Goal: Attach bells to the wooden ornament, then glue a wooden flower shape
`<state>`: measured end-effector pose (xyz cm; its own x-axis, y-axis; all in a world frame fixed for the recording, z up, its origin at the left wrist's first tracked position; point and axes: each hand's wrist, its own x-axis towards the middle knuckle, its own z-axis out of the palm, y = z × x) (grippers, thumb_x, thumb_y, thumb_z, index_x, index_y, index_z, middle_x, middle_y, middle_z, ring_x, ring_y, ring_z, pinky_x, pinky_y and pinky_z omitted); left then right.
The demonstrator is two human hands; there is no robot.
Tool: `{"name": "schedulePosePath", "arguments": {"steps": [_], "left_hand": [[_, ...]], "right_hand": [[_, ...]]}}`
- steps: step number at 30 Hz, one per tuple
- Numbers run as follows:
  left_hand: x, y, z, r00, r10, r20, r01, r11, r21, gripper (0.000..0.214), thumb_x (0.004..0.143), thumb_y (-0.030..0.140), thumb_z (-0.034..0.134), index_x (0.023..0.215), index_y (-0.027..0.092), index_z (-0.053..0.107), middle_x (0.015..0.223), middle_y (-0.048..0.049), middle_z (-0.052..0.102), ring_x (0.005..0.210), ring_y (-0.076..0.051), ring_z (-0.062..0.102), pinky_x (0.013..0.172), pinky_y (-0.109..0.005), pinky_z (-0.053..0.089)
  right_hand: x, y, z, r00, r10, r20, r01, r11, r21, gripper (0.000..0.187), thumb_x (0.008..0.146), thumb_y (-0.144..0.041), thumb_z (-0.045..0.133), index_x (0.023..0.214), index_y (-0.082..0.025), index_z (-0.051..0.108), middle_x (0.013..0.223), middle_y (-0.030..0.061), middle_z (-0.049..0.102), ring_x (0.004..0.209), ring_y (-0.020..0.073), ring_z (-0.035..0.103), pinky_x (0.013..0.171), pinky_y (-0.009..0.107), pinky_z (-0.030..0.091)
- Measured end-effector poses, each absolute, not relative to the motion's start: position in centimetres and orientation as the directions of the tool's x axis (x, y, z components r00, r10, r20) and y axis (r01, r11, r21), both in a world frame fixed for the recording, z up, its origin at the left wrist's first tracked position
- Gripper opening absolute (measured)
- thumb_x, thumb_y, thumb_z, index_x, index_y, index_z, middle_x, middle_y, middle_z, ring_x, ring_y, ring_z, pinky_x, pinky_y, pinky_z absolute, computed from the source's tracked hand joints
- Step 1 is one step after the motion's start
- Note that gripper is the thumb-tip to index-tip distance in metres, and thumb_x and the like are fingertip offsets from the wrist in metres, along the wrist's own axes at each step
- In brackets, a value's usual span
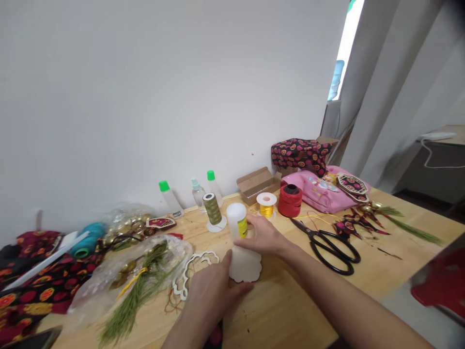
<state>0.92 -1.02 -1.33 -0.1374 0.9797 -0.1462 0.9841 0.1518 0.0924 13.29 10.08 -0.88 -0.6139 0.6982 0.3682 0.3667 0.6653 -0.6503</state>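
My right hand (267, 236) is wrapped round a white cylindrical bottle (236, 216) with a yellow label. The bottle's lower end is near the top edge of a pale, flat piece with a scalloped edge (246, 265); whether they touch is hidden by my fingers. My left hand (214, 293) grips that scalloped piece by its left side, thumb and fingers at its edges. Just left of it lie thin white scalloped frames (192, 266) with loose threads. Below my left hand, part of a dark patterned cloth (215, 335) shows.
Black scissors (334, 249) lie to the right. Behind stand an olive thread cone (212, 211), a yellow cord spool (266, 206), a red thread roll (290, 201) and an open cardboard box (258, 186). Green tassels (125, 305) and a plastic bag (98, 288) are left.
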Motion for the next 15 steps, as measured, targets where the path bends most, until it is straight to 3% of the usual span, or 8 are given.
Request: {"name": "schedulePosePath", "arguments": {"steps": [3,9,15], "left_hand": [[1.0,-1.1,-1.4,-0.137,0.980,-0.142,0.983,0.152,0.104,0.063,0.066,0.055,0.044,0.119,0.021,0.039,0.077,-0.0078,0.066,0.072,-0.029,0.061,0.056,-0.033,0.040],[0.8,-0.9,-1.3,-0.135,0.980,-0.148,0.983,0.151,0.102,0.060,0.066,0.055,0.044,0.117,0.022,0.041,0.078,-0.0082,0.066,0.073,-0.029,0.061,0.056,-0.033,0.040],[-0.6,-0.9,-0.7,-0.185,0.967,-0.173,0.977,0.200,0.073,0.064,0.066,0.056,0.044,0.119,0.020,0.040,0.085,-0.0101,0.066,0.079,-0.028,0.060,0.060,-0.032,0.039]], "right_hand": [[13.2,10.0,-1.1,-0.619,0.669,0.412,0.319,0.693,-0.647,0.035,0.060,-0.033,0.064,0.091,-0.018,0.056,0.087,0.0030,0.060,0.081,0.0180,0.053,0.068,0.028,0.039],[12.9,10.3,-1.9,-0.474,0.795,0.380,0.358,0.568,-0.741,0.036,0.060,-0.042,0.063,0.085,-0.017,0.055,0.080,0.0028,0.059,0.075,0.0173,0.053,0.063,0.027,0.039],[12.8,10.3,-2.3,-0.415,0.828,0.377,0.334,0.524,-0.783,0.036,0.059,-0.041,0.063,0.084,-0.017,0.055,0.081,0.0034,0.060,0.077,0.0177,0.054,0.065,0.029,0.040]]}}
